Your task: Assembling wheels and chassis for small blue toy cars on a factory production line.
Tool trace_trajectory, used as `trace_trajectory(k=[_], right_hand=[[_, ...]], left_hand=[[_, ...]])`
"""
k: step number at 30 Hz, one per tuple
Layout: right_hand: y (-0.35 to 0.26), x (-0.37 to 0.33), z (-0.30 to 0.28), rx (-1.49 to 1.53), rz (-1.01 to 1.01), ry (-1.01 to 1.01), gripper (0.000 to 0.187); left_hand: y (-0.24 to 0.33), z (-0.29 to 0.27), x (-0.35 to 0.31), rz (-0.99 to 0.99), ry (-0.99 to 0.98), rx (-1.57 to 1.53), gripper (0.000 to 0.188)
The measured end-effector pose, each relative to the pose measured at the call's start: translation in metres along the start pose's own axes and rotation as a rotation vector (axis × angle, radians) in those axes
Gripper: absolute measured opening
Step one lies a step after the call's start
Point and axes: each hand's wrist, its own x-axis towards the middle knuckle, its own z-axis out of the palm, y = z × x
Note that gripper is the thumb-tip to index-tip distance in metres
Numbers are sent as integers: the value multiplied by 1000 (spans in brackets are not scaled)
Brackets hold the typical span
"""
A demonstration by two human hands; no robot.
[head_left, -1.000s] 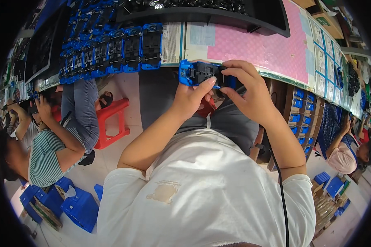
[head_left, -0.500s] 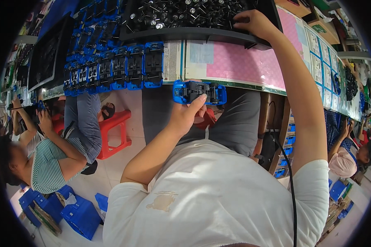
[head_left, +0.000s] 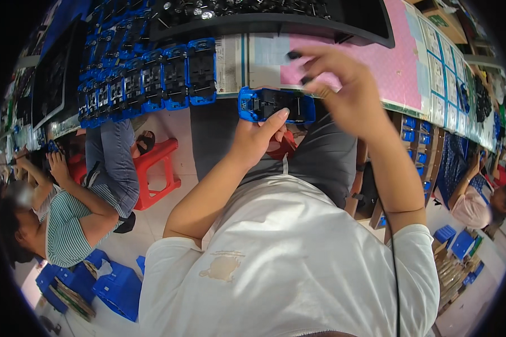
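In my left hand (head_left: 258,132) is a blue toy car (head_left: 249,105), turned with its black underside up. My thumb presses on the underside and the fingers curl beneath the body. Right of and above the car, my right hand (head_left: 348,90) is blurred by motion. Its fingers pinch a wheel axle (head_left: 293,55) with two small black wheels, apart from the car. The rod between the wheels is hard to make out. Beyond stands a black tray (head_left: 275,25) full of loose wheel axles.
Rows of upturned blue toy cars (head_left: 201,70) lie on the table to the left. Pink sheeting (head_left: 396,64) covers the table at right. A person in a striped shirt (head_left: 76,238) sits at left near a red stool (head_left: 157,174). Another person (head_left: 469,208) sits at far right.
My right hand has come out of the tray toward me, with a wheel axle now showing in its fingers. My left hand still holds the car, which appears slightly higher in view.
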Motion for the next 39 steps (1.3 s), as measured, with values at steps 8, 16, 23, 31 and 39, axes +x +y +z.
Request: trace_trajectory(k=[8, 16, 23, 31, 39], right_hand=[[-32, -21, 33, -172, 73, -174, 36], [-42, -28, 37, -139, 165, -285, 81], [-40, -51, 29, -238, 173, -267, 79], [-32, -29, 30, -383, 121, -172, 53], [13, 11, 42, -550, 54, -98, 52]], left_hand=[[-7, 4, -8, 54, -94, 197, 36], [-4, 7, -27, 63, -103, 248, 28], [-1, 2, -27, 81, -98, -5, 33], [-4, -15, -13, 204, -184, -34, 44], [-13, -67, -27, 34, -94, 146, 48]])
